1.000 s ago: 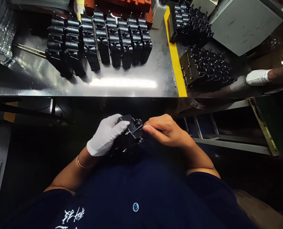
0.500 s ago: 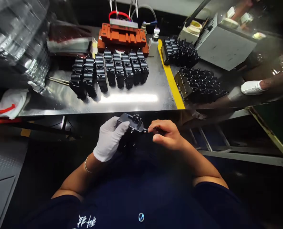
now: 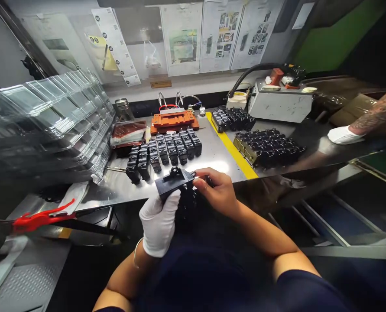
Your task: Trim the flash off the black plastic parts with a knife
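Observation:
My left hand, in a white glove, grips a black plastic housing from below, with the thumb pressed along its near side. The housing is tilted above the table's front edge; a small round lug stands on its top. My right hand is bare, its thumb and index finger pinched at the housing's narrow right end. Whether something small sits between those fingertips is hidden. Below the housing are dark parts with tiny bright spots that I cannot make out. Several similar black housings stand in rows on the metal table beyond.
Behind the rows sits an orange fixture. A yellow stripe divides the table; more black housings lie right of it. Stacked clear trays rise at left, near a red air gun. Another person's gloved hand rests at right.
The view has tilted up, bringing in the wall sheets and the whole tray stack. My left hand has turned and raised the housing; my right fingers, briefly spread, are pinched at its end again.

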Demonstrator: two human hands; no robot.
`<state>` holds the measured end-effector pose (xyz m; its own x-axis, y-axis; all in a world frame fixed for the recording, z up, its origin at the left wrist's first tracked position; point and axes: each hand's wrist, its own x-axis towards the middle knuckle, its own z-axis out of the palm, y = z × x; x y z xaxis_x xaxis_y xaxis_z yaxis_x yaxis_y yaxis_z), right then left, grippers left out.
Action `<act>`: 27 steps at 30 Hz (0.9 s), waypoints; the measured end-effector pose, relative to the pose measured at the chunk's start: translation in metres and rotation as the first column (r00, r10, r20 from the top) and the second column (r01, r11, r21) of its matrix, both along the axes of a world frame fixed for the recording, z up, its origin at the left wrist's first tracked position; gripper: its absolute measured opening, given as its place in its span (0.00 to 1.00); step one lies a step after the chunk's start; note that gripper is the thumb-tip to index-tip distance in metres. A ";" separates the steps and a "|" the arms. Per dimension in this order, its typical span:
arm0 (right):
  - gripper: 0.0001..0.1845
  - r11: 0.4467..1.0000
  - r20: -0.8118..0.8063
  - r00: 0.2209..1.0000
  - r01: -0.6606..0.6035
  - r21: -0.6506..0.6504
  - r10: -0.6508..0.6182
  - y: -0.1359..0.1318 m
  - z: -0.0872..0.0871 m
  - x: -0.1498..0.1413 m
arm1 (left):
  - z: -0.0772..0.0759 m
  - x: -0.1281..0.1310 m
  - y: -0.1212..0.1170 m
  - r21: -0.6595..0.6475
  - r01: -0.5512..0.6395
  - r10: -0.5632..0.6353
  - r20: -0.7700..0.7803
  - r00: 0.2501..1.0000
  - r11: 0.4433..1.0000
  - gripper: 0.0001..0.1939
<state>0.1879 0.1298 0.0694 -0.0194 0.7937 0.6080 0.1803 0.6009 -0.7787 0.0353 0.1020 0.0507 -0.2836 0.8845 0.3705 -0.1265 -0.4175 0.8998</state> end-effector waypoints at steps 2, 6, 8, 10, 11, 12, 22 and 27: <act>0.18 1.000 0.010 1.000 0.004 -0.005 -0.004 -0.001 0.001 -0.002 | 0.003 -0.001 0.000 -0.008 -0.002 0.002 -0.005 1.000 1.000 0.10; 0.17 1.000 0.024 1.000 0.004 -0.004 -0.004 -0.002 0.001 -0.004 | 0.003 -0.003 0.000 0.004 0.008 -0.008 -0.003 1.000 1.000 0.10; 0.17 1.000 0.025 1.000 0.000 -0.011 0.000 -0.002 0.000 -0.005 | 0.001 -0.004 0.001 0.011 0.012 -0.012 -0.014 1.000 1.000 0.09; 0.17 0.999 0.030 1.000 -0.004 -0.032 0.004 -0.003 -0.001 -0.005 | 0.000 -0.004 0.001 0.017 0.008 -0.007 -0.035 0.999 1.000 0.10; 0.17 0.999 0.034 0.999 -0.005 -0.045 0.006 -0.003 -0.001 -0.005 | -0.001 -0.005 0.001 0.017 0.006 -0.005 -0.044 0.999 1.000 0.10; 0.18 0.998 0.038 0.999 -0.007 -0.055 0.009 -0.003 -0.002 -0.005 | -0.001 -0.005 0.001 0.014 0.004 -0.003 -0.051 0.999 1.000 0.10; 0.16 0.998 0.040 0.999 -0.014 -0.067 0.016 -0.004 -0.004 -0.007 | 0.002 -0.004 0.000 0.007 -0.018 0.019 -0.048 0.999 1.000 0.09; 0.15 0.994 0.034 0.999 -0.016 -0.110 0.020 -0.003 -0.009 -0.008 | -0.006 -0.004 0.000 -0.029 0.052 -0.051 0.021 0.998 0.998 0.09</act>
<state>0.1800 0.1266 0.0600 -0.0538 0.8549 0.5160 0.1984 0.5156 -0.8335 0.0313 0.1019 0.0442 -0.2445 0.9087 0.3382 -0.1655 -0.3828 0.9089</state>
